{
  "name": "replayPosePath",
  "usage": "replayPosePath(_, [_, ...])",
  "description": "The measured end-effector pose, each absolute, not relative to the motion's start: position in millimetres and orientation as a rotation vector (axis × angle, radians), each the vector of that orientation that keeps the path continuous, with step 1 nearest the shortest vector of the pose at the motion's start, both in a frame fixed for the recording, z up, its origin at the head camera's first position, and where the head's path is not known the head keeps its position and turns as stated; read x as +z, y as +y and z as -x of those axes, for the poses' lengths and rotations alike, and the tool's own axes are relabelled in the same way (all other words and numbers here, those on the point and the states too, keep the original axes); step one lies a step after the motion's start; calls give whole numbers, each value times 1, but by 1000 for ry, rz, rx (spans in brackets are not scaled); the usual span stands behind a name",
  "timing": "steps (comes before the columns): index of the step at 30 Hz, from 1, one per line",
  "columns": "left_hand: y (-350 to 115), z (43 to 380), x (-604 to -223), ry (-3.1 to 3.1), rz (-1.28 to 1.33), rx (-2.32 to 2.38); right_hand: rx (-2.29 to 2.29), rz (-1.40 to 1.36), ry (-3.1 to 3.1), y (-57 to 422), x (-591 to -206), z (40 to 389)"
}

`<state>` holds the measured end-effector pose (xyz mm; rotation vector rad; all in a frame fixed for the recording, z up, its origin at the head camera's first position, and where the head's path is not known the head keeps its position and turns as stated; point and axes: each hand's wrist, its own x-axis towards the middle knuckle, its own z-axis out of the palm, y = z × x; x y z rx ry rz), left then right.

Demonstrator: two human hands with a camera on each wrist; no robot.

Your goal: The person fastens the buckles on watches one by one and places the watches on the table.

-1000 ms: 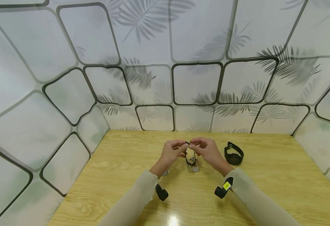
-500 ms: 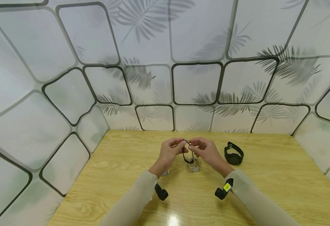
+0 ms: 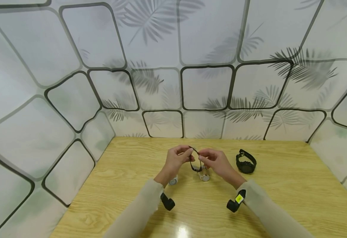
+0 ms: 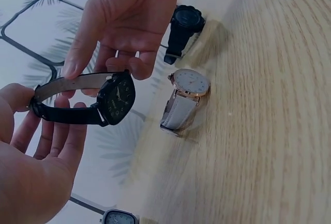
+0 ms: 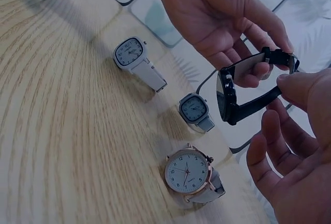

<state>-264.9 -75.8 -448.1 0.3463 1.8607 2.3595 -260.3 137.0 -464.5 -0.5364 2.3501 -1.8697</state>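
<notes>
A black wristwatch [image 4: 118, 100] with a dark, squarish face is held up over the table, its strap closed into a loop. My left hand [image 3: 173, 162] pinches the strap at its buckle end. On the other side of the loop, my right hand [image 3: 218, 162] grips the strap between thumb and fingers. The dark dial faces the left wrist camera; in the right wrist view the case [image 5: 226, 97] shows from its edge. Just below the held watch, a rose-gold round watch [image 5: 187, 171] with a pale strap stands on the table.
On the wooden table [image 3: 108, 198], a chunky black sports watch [image 3: 246, 166] stands to the right. A white square watch [image 5: 129, 52] and a grey square watch [image 5: 193, 108] stand to the left. A patterned curtain [image 3: 206, 89] borders the table's back and sides.
Both hands have shifted slightly left with the black watch, the left hand more. The strap loop looks wider, and more of the white watch shows beside the left wrist.
</notes>
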Motion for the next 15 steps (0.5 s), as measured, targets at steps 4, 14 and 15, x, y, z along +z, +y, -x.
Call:
replayPosePath(4, [-74, 265, -451, 1854, -345, 2336, -1859, 549, 2371, 136, -465, 260])
replayPosePath(14, [-72, 264, -452, 1869, -349, 2328, -1860, 552, 2325, 136, -465, 259])
replayPosePath(15, [-72, 264, -450, 1877, -348, 2331, -1852, 563, 2313, 136, -466, 259])
